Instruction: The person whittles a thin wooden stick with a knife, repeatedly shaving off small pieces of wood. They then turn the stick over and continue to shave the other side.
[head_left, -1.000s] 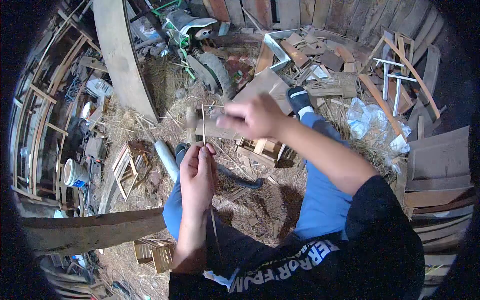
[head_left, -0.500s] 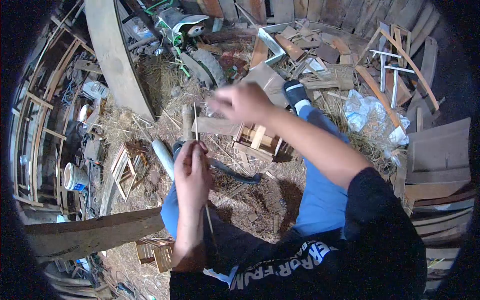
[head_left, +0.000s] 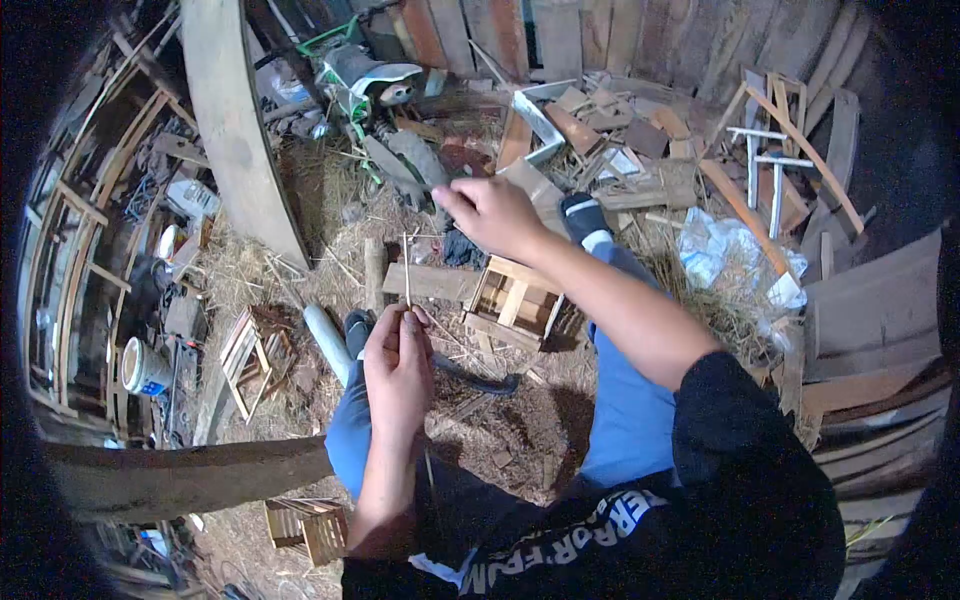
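Where legible, "FRUN" lettering; stick in left fingers

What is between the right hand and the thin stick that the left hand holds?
Nothing bridges them. In the head view, the gap between the right hand and the stick shows only straw-strewn ground behind.

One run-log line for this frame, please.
left hand: grips thin stick upright | right hand: in air near small wooden crate, grip unclear
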